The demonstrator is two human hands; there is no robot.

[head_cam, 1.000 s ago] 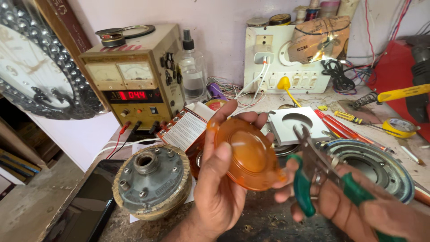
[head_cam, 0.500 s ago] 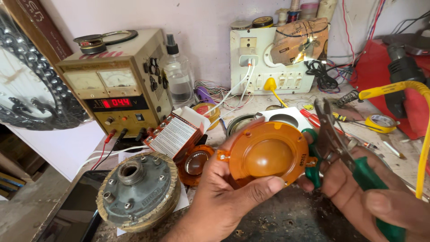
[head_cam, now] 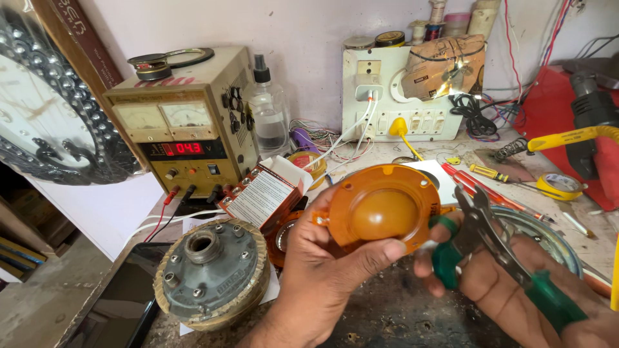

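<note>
Holding a round translucent orange plastic dome diaphragm (head_cam: 380, 209) above the bench (head_cam: 400, 309), the left hand (head_cam: 322, 270) pinches its rim, dome facing the camera for inspection. The right hand (head_cam: 516, 290) clasps green-handled metal pliers (head_cam: 496, 251) just beside it, tips near the rim.

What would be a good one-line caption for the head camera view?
Left hand holds an orange domed disc; right hand holds green-handled pliers beside it.
</note>
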